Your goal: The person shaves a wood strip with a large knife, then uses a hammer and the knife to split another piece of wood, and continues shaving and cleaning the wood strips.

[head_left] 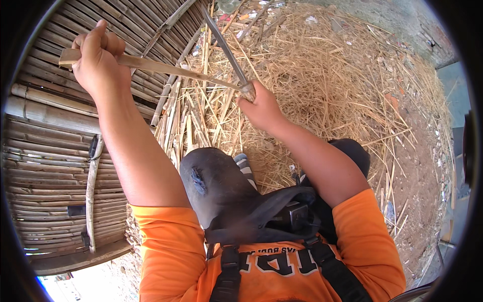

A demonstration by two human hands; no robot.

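Observation:
My left hand (102, 65) is raised at the upper left, its fingers closed around one end of a flat bamboo strip (168, 68). The strip slants down to the right and narrows toward my right hand (264, 109). That hand is wrapped around the handle of a long knife (225, 46), whose narrow grey blade points up and away to the left. The strip's thin end meets the knife near the base of the blade. Whether my right fingers also touch the strip, I cannot tell.
A wall of bamboo slats (45, 176) stands close on the left, with a thicker pole (55, 115) across it. Straw and bamboo shavings (312, 75) cover the ground ahead. Cut strips (173, 121) lie beside the wall. My bent knees (214, 176) are just below my hands.

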